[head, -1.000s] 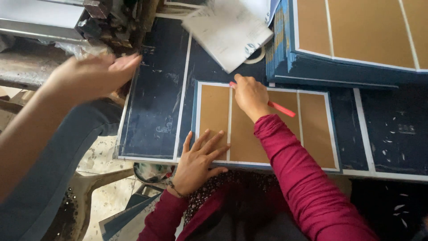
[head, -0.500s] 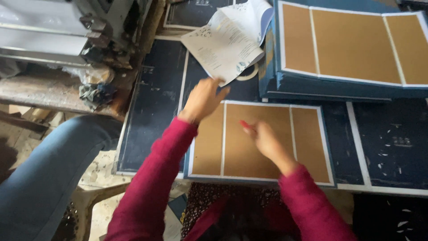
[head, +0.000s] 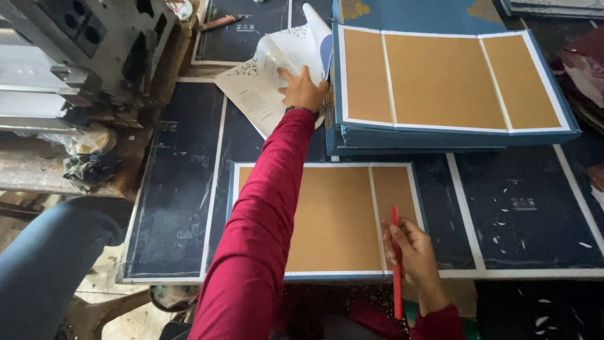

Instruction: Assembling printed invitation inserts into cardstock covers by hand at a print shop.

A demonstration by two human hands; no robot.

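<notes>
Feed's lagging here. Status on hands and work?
Left hand on white printed sheets. Right hand holds red pencil on brown cover board. Nothing obstructing.

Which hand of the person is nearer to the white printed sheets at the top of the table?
The left hand: it rests on the white printed sheets, beside the stack of blue covers. The right hand is far below, holding a red pencil on the open cover.
</notes>
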